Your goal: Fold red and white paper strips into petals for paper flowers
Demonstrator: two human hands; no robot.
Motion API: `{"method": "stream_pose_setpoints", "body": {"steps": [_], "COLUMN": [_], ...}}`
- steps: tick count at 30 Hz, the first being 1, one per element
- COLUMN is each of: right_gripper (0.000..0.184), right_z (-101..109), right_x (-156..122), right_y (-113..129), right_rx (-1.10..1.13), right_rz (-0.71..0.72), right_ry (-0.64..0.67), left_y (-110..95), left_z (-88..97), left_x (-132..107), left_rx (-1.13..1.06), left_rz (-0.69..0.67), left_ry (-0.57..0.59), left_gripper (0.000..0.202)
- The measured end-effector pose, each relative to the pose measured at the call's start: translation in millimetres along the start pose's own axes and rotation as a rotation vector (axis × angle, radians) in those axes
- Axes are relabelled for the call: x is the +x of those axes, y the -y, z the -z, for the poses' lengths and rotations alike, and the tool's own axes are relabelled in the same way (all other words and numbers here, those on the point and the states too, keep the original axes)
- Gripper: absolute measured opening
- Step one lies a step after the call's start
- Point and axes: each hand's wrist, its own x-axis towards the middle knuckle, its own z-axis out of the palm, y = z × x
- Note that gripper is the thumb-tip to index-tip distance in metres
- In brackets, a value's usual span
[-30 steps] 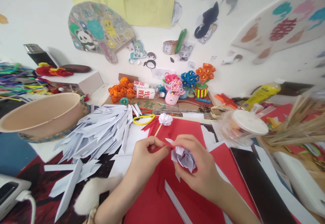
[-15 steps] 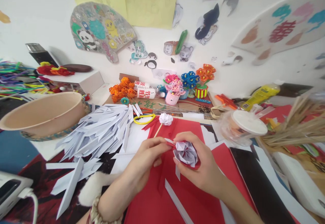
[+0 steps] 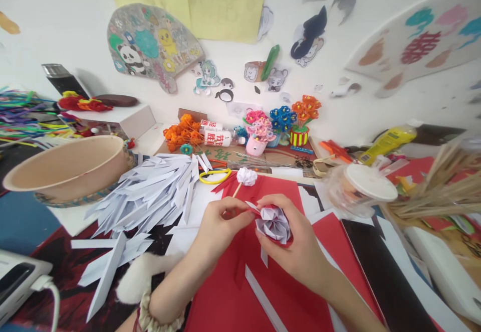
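Note:
A folded white paper flower point(image 3: 275, 225) with red paper around its edge rests in my right hand point(image 3: 306, 254), whose fingers curl round it. At its left side a narrow paper strip point(image 3: 252, 205) sticks out, pinched between the thumb and fingers of my left hand point(image 3: 220, 229). Below the flower a short white paper end hangs down. Both hands are above red paper sheets point(image 3: 225, 297), where a loose white strip point(image 3: 264, 299) lies. Just beyond my hands is a white paper flower head point(image 3: 247, 176) on a thin wooden stick point(image 3: 237, 190).
A heap of folded white strips point(image 3: 150, 191) lies left, beside a beige bowl point(image 3: 67, 164) and yellow-handled scissors point(image 3: 215, 176). To the right are a white-lidded tub point(image 3: 370, 182), a black flat object point(image 3: 387, 272) and wooden sticks point(image 3: 439, 186). Pipe-cleaner flowers point(image 3: 259, 131) stand at the back.
My left hand has shifted slightly, its fingers curling more around the strip. The flower in my right hand has turned or moved slightly left. The whole view has shifted a little.

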Motion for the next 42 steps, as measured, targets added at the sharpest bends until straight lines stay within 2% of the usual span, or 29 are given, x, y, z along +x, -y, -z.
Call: {"method": "stream_pose_setpoints", "body": {"steps": [5, 10, 16, 19, 21, 23, 26, 29, 32, 34, 38, 42], "right_gripper": [0.042, 0.042, 0.042, 0.037, 0.033, 0.031, 0.029, 0.031, 0.027, 0.027, 0.025, 0.029], "right_z": [2.4, 2.9, 2.0, 4.2, 6.9, 9.8, 13.0, 14.6, 15.9, 16.7, 17.8, 18.9], "right_x": [0.9, -0.3, -0.4, 1.5, 3.5, 5.6, 7.8, 8.1, 7.7, 7.9, 9.8, 11.8], "right_y": [1.8, 2.9, 1.7, -0.9, -3.3, -5.3, -5.8, -3.9, -2.0, -1.5, -1.2, 1.0], "right_rx": [0.021, 0.051, 0.088, 0.173, 0.294, 0.511, 0.818, 0.976, 1.042, 1.045, 0.979, 0.947], "right_rz": [-0.033, -0.046, -0.090, -0.179, -0.276, -0.394, -0.562, -0.644, -0.683, -0.688, -0.663, -0.667], "right_ry": [0.000, -0.007, 0.004, -0.044, -0.126, -0.167, -0.049, 0.076, 0.144, 0.163, 0.166, 0.155], "left_y": [3.7, 6.7, 10.5, 6.9, 0.8, -6.3, -15.0, -22.0, -30.5, -36.4, -44.2, -47.4], "left_z": [0.3, 0.3, 0.0, 6.4, 13.6, 19.8, 21.6, 16.8, 13.7, 13.1, 9.0, 1.3], "left_x": [3.9, 3.7, 2.7, 2.9, 2.6, 1.7, 0.6, 0.8, 2.7, 4.6, 8.6, 11.7], "left_rx": [-0.074, -0.115, -0.070, 0.018, 0.152, 0.367, 0.589, 0.729, 0.790, 0.814, 0.776, 0.759], "left_rz": [0.019, 0.015, 0.003, -0.063, -0.193, -0.471, -0.846, -0.980, -0.971, -0.928, -0.736, -0.578], "left_ry": [0.065, 0.066, 0.070, 0.121, 0.120, 0.009, 0.012, 0.088, 0.147, 0.158, 0.190, 0.137], "left_gripper": [0.014, 0.014, 0.017, 0.018, 0.017, 0.017, 0.022, 0.010, 0.004, 0.007, 0.009, 0.013]}}
